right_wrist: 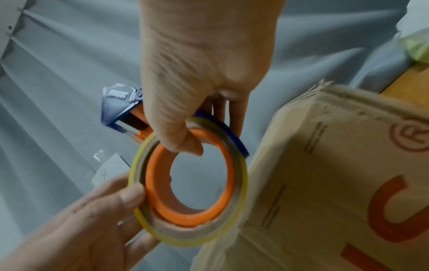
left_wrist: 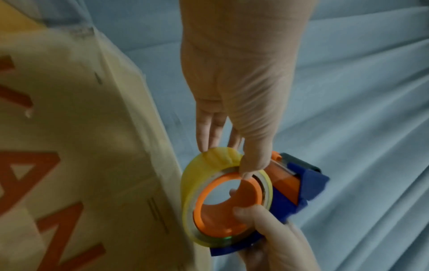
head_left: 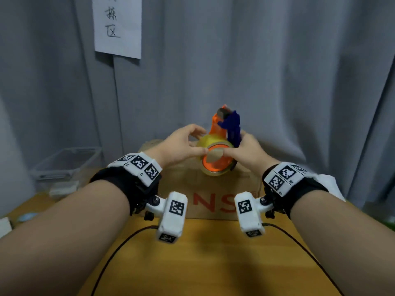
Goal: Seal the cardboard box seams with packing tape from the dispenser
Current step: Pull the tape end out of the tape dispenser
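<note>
Two hands work above the brown cardboard box with red lettering (head_left: 215, 189) on the wooden desk (head_left: 203, 263); the orange-and-blue tape dispenser with its yellowish roll (head_left: 218, 159) should be steadied while the free end is found; right hand (head_left: 248, 154) grips the frame, thumb through the core; left hand (head_left: 179, 146) pinches the roll's rim, fingers (left_wrist: 206, 128) nearly straight.

Tape dispenser (head_left: 220, 152) above cardboard box (head_left: 213, 189) on table (head_left: 203, 263) — left hand (head_left: 181, 146) left, right hand (head_left: 248, 152) right.
</note>
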Motion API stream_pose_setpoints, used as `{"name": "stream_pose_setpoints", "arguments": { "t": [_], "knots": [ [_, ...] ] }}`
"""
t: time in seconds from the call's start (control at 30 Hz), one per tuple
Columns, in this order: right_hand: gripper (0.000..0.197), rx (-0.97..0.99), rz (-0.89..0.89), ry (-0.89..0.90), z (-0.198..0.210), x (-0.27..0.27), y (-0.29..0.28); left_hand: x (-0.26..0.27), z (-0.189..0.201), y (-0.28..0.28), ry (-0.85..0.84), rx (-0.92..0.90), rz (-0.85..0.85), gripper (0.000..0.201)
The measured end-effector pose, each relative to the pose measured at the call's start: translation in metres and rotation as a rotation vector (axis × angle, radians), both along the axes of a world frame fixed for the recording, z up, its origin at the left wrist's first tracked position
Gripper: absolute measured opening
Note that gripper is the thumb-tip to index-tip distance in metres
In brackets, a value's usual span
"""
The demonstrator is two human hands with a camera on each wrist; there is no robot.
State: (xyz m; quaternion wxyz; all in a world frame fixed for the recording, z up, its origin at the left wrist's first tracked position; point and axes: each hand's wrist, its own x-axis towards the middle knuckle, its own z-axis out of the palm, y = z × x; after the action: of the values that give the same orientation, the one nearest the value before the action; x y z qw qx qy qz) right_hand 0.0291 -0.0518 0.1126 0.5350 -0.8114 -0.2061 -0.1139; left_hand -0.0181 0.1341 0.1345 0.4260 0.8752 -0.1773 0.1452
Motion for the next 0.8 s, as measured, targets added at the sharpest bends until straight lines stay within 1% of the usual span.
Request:
{"name": "stream_pose_setpoints", "arguments": {
  "t": [0.03, 0.07, 0.1, 0.2, 0.27, 0.3, 0.37, 0.43, 0.5, 0.57, 0.7, 0.8],
  "knots": [
    [0.065, 0.011, 0.042, 0.023, 0.001, 0.002, 0.007, 0.001, 0.000, 0.006, 0.002, -0.017, -0.014, 0.050],
    [0.073, 0.021, 0.074, 0.028, 0.002, 0.004, 0.013, 0.003, 0.000, 0.012, 0.014, -0.044, -0.028, 0.049],
    [0.074, 0.027, 0.091, 0.021, 0.002, 0.007, 0.019, 0.006, 0.000, 0.017, 0.032, -0.079, -0.043, 0.049],
    [0.059, -0.030, 0.103, -0.036, 0.006, 0.015, 0.029, 0.014, 0.002, 0.030, 0.045, -0.139, -0.026, 0.039],
    [0.052, -0.106, 0.081, -0.114, 0.010, 0.021, 0.033, 0.018, 0.008, 0.038, 0.062, -0.257, 0.008, 0.029],
    [0.051, -0.143, 0.066, -0.157, 0.012, 0.025, 0.035, 0.019, 0.013, 0.041, 0.085, -0.337, 0.025, 0.031],
    [0.052, -0.226, 0.043, -0.231, 0.016, 0.031, 0.040, 0.021, 0.023, 0.047, 0.134, -0.433, 0.061, 0.048],
    [0.052, -0.275, 0.042, -0.271, 0.019, 0.035, 0.045, 0.022, 0.030, 0.052, 0.199, -0.445, 0.060, 0.061],
    [0.052, -0.293, 0.045, -0.286, 0.021, 0.039, 0.048, 0.022, 0.034, 0.056, 0.236, -0.403, 0.053, 0.064],
    [0.052, -0.298, 0.049, -0.293, 0.022, 0.042, 0.051, 0.023, 0.034, 0.060, 0.241, -0.374, 0.049, 0.057],
    [0.055, -0.339, 0.050, -0.308, 0.022, 0.047, 0.054, 0.022, 0.033, 0.062, 0.266, -0.378, 0.024, 0.038],
    [0.054, -0.386, 0.037, -0.322, 0.022, 0.049, 0.055, 0.021, 0.033, 0.061, 0.254, -0.357, 0.015, 0.023]
  ]
}}
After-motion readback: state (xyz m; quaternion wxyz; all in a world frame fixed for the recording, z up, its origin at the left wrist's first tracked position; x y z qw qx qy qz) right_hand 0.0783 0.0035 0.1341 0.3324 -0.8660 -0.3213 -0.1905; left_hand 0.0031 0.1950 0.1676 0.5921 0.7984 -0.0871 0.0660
